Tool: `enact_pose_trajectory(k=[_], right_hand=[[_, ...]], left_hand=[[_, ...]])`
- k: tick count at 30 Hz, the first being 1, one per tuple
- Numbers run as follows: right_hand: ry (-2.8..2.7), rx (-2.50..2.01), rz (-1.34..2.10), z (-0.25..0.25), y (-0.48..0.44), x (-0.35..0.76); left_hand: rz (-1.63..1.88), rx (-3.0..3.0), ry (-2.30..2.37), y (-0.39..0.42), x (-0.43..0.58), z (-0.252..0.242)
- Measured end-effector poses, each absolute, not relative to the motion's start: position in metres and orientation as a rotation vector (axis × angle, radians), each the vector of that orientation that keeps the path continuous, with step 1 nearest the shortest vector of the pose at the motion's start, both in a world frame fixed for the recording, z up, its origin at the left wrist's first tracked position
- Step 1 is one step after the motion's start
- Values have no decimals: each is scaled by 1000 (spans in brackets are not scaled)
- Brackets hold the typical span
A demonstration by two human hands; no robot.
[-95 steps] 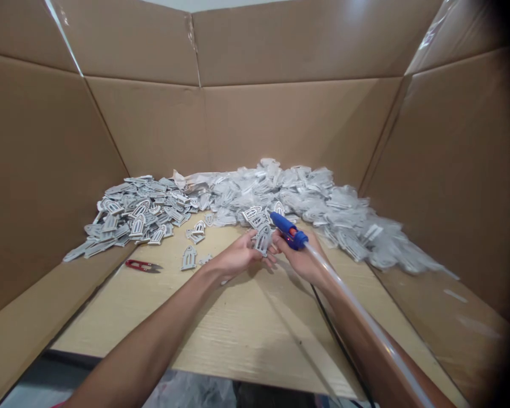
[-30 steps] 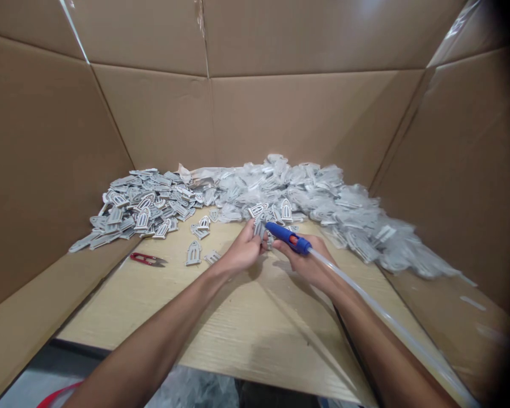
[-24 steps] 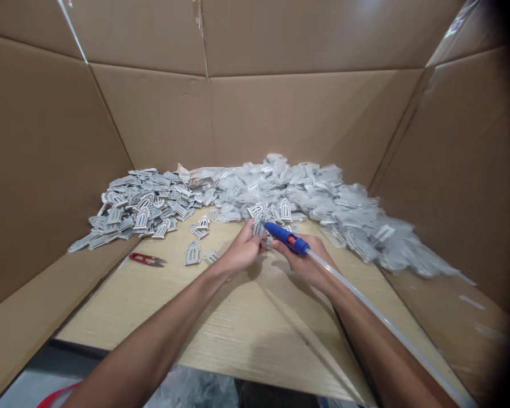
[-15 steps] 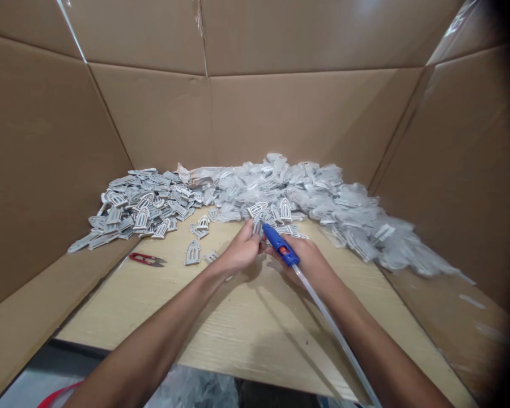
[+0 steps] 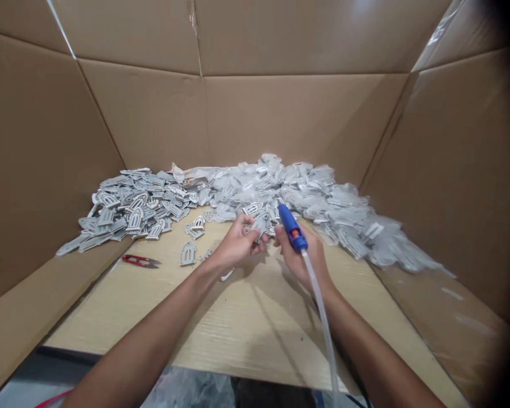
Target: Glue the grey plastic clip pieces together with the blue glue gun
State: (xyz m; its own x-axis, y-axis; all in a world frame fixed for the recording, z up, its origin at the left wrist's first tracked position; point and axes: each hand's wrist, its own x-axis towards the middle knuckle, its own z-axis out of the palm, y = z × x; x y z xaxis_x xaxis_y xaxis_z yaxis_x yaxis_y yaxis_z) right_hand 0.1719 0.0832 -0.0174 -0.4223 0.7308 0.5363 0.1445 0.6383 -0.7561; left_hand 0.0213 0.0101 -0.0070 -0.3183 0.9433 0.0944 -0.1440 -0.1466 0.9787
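Pinched in the fingers of my left hand (image 5: 238, 241) is a small grey arched window piece (image 5: 260, 224). My right hand (image 5: 304, 255) is wrapped round a blue hot glue gun (image 5: 293, 228), with a long translucent glue stick (image 5: 318, 300) trailing from its back end. The gun's tip points up and away, apart from the held piece. Just beyond my hands lie several window pieces, one of them whitish (image 5: 252, 208). A few loose grey pieces (image 5: 188, 254) rest on the table left of my left hand.
A heap of grey window pieces (image 5: 131, 204) is at the back left. Plastic-bagged pieces (image 5: 323, 192) are piled along the back and right. Red thread snips (image 5: 140, 261) lie at the left. Cardboard walls (image 5: 306, 124) enclose the wooden table (image 5: 238, 328) on three sides.
My right hand has drawn the glue gun right, away from the piece in my left hand, and the gun points more upward. The view has shifted slightly. My left hand still holds the piece.
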Motion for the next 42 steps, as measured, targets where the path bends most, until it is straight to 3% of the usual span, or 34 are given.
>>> enact_pose_trajectory(k=[6, 9, 18, 24, 29, 34, 42], right_hand=[[-1439, -564, 1595, -14, 100, 164], [-1256, -470, 1754, -8, 105, 169], [-1514, -769, 1631, -20, 112, 175], [-1204, -555, 1840, -6, 110, 177], [-1254, -573, 1895, 5, 106, 183], [-1618, -660, 1649, -3, 104, 183], [-1850, -637, 1465, 1, 96, 184]], left_hand=[[1263, 1289, 1314, 3, 22, -14], [1234, 1280, 1337, 5, 20, -26], [1426, 1224, 1344, 11, 17, -22], [1341, 1299, 1415, 8, 21, -22], [1617, 1122, 1514, 13, 20, -20], [1879, 1096, 1570, 16, 10, -15], [1858, 1160, 1516, 16, 9, -14]])
